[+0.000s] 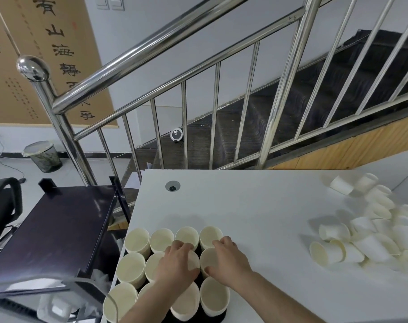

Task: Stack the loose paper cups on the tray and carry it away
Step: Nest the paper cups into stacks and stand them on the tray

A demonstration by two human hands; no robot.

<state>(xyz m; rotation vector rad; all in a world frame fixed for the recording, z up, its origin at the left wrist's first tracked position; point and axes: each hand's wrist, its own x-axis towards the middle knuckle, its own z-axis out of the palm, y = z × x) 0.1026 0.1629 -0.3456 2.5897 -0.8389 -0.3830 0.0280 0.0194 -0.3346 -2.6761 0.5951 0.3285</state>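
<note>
- Here, upright paper cups (137, 240) stand in rows on a dark tray (218, 317) at the near left edge of the white table (245, 201); only slivers of tray show between and under them.
- Left hand (177, 264) lies over a middle-row cup, fingers curled round its rim, thumb on the near side.
- Right hand (228, 259) rests on the neighbouring cup just to the right, fingers curved over the far rim, thumb at the near rim; gripping, as far as I can tell.
- Loose cups (333, 248) lie tumbled on their sides in a heap at the right of the table, well apart from the tray.
- Handling, by judgement: cups are light, thin-walled, easily crushed; take them by the rim or upper wall with a soft pinch. Nested stacks will be top-heavy.
- The tray is best held at both short ends and kept level, since the cups would slide or tip.
- Beyond: steel stair railing (151, 50) far side, dark shelf (58, 220) to the left, wastebasket (43, 156) on the floor.
</note>
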